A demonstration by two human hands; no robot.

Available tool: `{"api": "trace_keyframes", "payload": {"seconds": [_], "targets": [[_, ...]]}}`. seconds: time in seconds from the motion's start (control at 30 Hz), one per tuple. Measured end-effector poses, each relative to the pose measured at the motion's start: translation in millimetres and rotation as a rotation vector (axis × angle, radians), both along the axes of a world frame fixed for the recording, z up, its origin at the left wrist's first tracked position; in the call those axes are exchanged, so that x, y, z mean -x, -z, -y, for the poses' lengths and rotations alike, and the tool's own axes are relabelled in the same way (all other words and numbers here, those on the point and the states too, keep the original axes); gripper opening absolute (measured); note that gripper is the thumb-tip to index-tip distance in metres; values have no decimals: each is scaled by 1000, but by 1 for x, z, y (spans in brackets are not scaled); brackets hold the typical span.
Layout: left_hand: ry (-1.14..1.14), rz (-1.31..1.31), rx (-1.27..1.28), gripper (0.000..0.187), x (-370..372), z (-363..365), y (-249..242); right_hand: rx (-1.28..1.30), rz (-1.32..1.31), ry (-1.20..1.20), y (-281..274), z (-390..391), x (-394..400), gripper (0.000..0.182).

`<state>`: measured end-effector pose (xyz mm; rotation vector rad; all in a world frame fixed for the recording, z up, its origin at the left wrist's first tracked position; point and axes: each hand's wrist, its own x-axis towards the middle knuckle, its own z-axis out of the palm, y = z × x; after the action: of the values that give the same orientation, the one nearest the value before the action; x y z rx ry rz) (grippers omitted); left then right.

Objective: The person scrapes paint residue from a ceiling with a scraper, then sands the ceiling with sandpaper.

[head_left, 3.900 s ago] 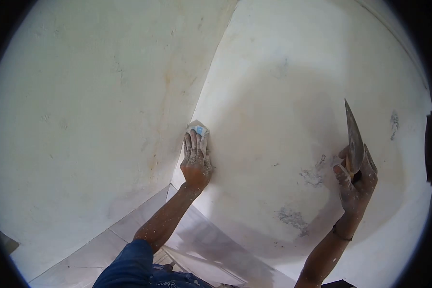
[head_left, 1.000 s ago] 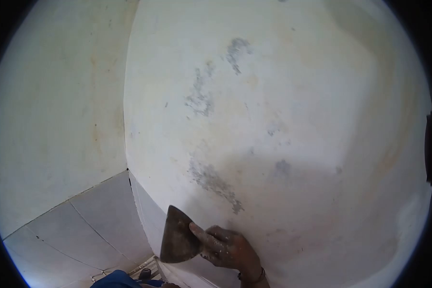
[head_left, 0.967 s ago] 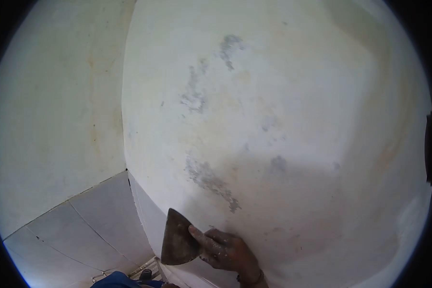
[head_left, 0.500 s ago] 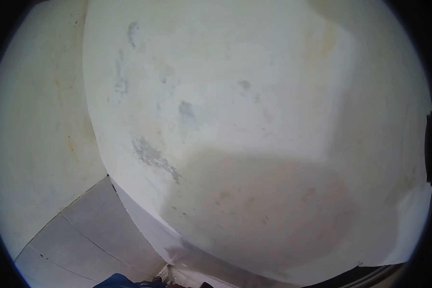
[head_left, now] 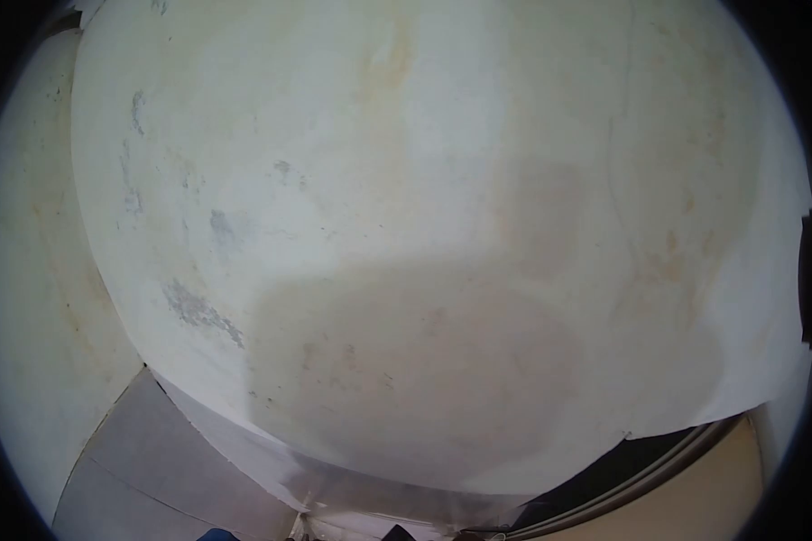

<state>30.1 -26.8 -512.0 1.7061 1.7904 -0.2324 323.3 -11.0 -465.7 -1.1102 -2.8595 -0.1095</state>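
Neither of my hands shows in the head view. A pale, stained wall (head_left: 406, 198) fills most of the picture, with flaked grey patches (head_left: 198, 311) on its left part. Across its lower middle falls a broad, soft shadow (head_left: 406, 361). At the very bottom edge a sliver of something blue (head_left: 216, 535) shows, and right of it a small dark pointed shape (head_left: 398, 534); both are cut off too much to name.
On the left a second pale wall (head_left: 27, 270) meets the first in a corner. Grey panels with seams (head_left: 153, 451) lie below it. At lower right are a dark gap (head_left: 595, 478), a curved brown edge (head_left: 641, 482) and a tan surface (head_left: 713, 478).
My view has turned to the right, so the wall's corner and grey patches sit further left. More of the dark gap and the tan surface shows at lower right; less of the blue shape shows.
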Motion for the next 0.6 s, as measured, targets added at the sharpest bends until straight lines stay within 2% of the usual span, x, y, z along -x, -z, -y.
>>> {"api": "trace_keyframes", "payload": {"seconds": [0.03, 0.07, 0.1, 0.13, 0.2, 0.27, 0.43, 0.6], "targets": [[9, 4, -8, 42, -6, -3, 3, -3, 6, 18, -72, -3, -19, 44], [21, 7, -16, 42, -12, -7, 5, 609, -386, 58, -118, -4, -32, 50], [33, 7, -21, 42, -16, -9, 7, 1215, -795, 92, -133, -2, -39, 56], [45, 2, -22, 42, -18, -8, 8, 1210, -811, 110, -125, 0, -38, 56], [67, -17, -32, 42, -14, -12, 7, 857, -393, -51, -110, -5, -27, 72], [82, -26, -31, 42, -17, -7, 8, 807, -437, -53, -119, 7, -26, 68], [73, -49, -53, 43, -20, -5, 12, 520, -572, -179, -183, 8, -22, 51], [63, -72, -16, 44, -12, 31, 24, 597, -536, -150, -142, -1, -27, 54]]}}
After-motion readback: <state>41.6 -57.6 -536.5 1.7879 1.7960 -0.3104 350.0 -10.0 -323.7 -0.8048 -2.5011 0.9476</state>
